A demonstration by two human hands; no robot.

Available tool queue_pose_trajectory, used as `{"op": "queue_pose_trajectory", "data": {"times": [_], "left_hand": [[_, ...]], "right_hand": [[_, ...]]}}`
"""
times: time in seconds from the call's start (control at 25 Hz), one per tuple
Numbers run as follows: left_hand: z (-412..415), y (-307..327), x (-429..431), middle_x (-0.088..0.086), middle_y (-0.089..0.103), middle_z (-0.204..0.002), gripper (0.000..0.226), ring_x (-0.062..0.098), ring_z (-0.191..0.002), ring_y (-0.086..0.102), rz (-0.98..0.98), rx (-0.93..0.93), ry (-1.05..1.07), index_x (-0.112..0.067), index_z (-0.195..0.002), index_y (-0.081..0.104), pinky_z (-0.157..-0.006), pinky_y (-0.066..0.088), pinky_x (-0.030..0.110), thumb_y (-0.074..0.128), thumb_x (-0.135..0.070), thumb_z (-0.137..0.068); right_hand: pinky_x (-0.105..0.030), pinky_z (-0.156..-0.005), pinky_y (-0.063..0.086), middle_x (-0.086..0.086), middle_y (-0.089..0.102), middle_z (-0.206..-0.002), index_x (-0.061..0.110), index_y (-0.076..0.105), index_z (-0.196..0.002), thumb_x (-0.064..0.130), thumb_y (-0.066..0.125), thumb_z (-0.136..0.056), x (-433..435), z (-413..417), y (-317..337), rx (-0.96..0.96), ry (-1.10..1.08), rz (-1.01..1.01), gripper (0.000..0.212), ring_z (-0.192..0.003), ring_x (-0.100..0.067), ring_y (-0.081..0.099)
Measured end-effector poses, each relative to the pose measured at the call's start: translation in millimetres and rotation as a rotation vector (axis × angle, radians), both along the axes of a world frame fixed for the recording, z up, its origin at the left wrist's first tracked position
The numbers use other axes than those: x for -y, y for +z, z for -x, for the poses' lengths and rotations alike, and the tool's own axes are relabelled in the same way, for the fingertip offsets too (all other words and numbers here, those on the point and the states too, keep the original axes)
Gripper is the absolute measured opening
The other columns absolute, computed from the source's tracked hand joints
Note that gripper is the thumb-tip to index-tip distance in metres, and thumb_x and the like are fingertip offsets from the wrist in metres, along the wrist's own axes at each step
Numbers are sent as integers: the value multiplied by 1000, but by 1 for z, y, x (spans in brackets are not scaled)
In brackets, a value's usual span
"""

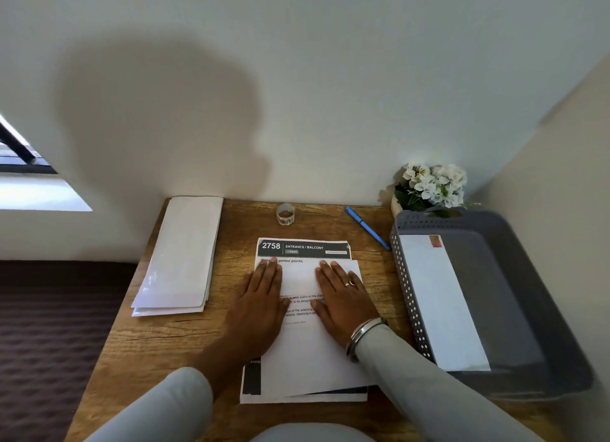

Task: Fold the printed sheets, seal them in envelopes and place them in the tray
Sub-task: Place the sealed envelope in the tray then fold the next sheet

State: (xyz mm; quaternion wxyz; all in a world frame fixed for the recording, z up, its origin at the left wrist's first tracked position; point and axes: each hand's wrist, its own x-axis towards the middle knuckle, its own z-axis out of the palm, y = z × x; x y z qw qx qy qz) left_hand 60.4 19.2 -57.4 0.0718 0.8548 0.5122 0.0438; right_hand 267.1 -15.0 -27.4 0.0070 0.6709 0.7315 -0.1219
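White printed sheets [303,352] lie left of the grey tray [515,309], which holds one envelope [442,303]; left hand [260,306] and right hand [343,303] press flat, fingers straight, on the folded top sheet.

printed sheet [303,248] header "2758 ENTRANCE / BALCONY", beneath perhaps "potted plants" (partly covered)

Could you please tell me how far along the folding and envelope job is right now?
Done: one white envelope lies in the grey tray. In hand: the left hand and right hand press flat on the top printed sheet, apparently creasing a fold. Left: more printed sheets show beneath it, the envelope stack sits at the desk's left, and no hand is on the tape roll.
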Motion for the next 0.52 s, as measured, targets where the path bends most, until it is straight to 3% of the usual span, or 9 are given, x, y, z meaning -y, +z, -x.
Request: {"op": "queue_pose_trajectory", "data": {"times": [0.12, 0.24, 0.36, 0.52], "left_hand": [[2, -4, 1, 10, 11, -166, 75, 26, -154, 8, 12, -23, -2, -10, -159, 13, -123, 12, 48, 17, -58, -101], [2, -5, 0, 12, 12, -166, 75, 27, -154, 6, 28, -56, -6, -10, -159, 14, -123, 14, 49, 13, -59, -101], [5, -6, 0, 11, 12, -167, 75, 26, -154, 5, 41, -75, -14, -11, -159, 14, -124, 14, 49, 11, -59, -101], [2, -1, 0, 9, 6, -167, 78, 25, -154, -1, 51, -66, -23, -12, -159, 6, -125, 7, 46, 10, -61, -99]], "right_hand": [[-44, -123, 7, -6, 5, -166, 15, 11, -157, 46, 32, -101, -5, 13, 3, -4, -108, 37, 68, -152, -24, 3], [-44, -124, 6, -7, 3, -166, 15, 10, -157, 33, 39, -101, -13, 39, 5, -8, 57, 50, 66, -152, -24, 0], [-41, -123, 4, -4, 3, -166, 16, 10, -157, 31, 37, -101, -13, 41, 4, 2, 134, 35, 64, -152, -22, -1], [-41, -124, 8, -2, 3, -166, 16, 7, -157, 36, 31, -102, -5, 2, 8, -2, -72, 39, 63, -152, -20, 1]]}}
